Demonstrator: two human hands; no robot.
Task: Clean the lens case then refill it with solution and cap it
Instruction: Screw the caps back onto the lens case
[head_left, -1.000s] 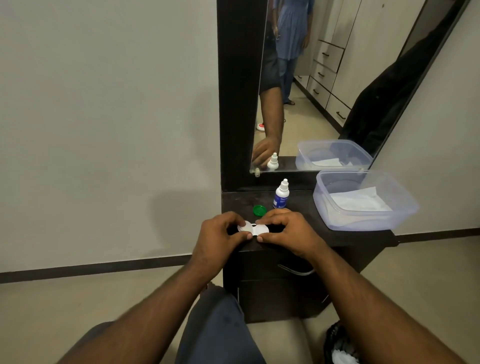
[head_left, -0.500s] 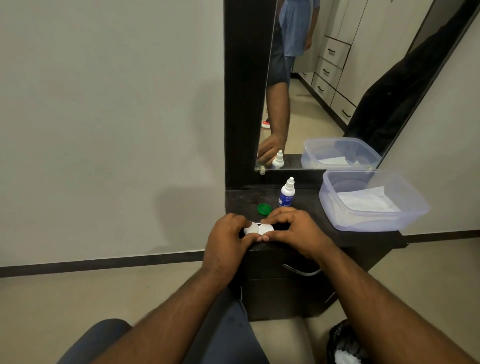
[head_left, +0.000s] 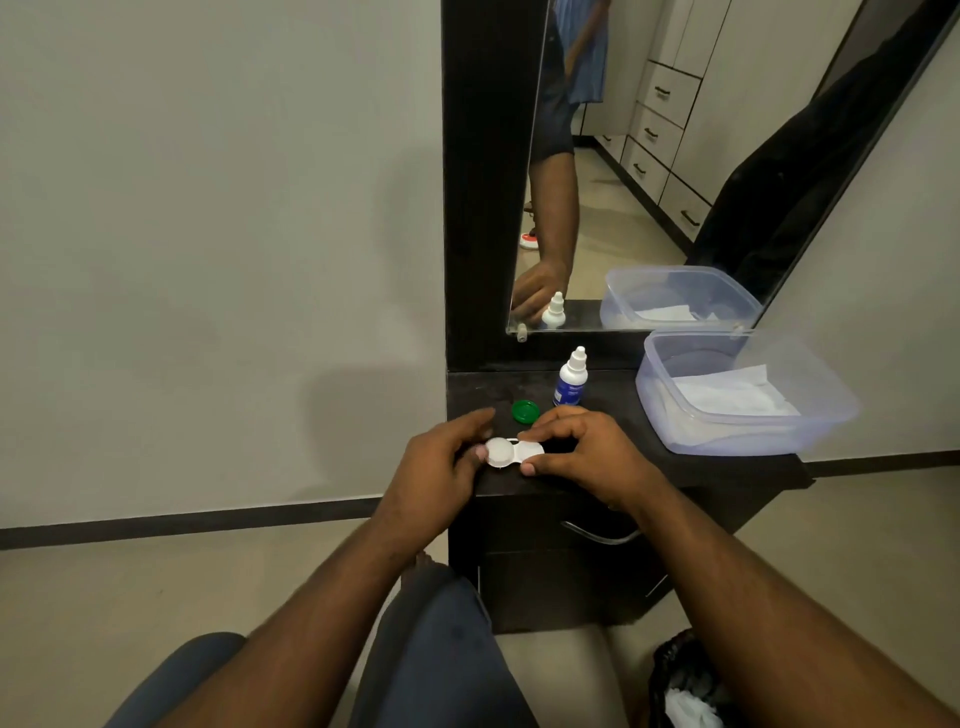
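Head view looks down on a dark tabletop (head_left: 613, 478) below a mirror (head_left: 649, 171), where both hands meet over a white lens case (head_left: 514, 453). The case rests on the tabletop near its front edge. The left hand (head_left: 441, 478) has its grip closed on the case's left white cap (head_left: 500, 451), thumb and fingers pinching the round lid. The right hand (head_left: 587, 457) grasps the case's right side, fingertip and thumb pressing its body to steady it.

Just behind the lens case lies a loose green cap (head_left: 524, 410), so the right well looks to be open already, though the fingers hide it. A small solution bottle (head_left: 571, 379), with a white nozzle and a blue label, stands upright behind the case and beside the green cap. To the right of the case, well apart from it, sits a clear plastic container (head_left: 810, 431) holding folded white tissue (head_left: 727, 400).

The step in hand appears to be uncapping: the left cap is probably being twisted while the right hand braces the case. Whether the lid is loosening or tightening cannot be told. If it is coming off, the next move calls for setting it down beside the green cap, and then reaching right for a tissue to wipe the wells before any solution goes in.
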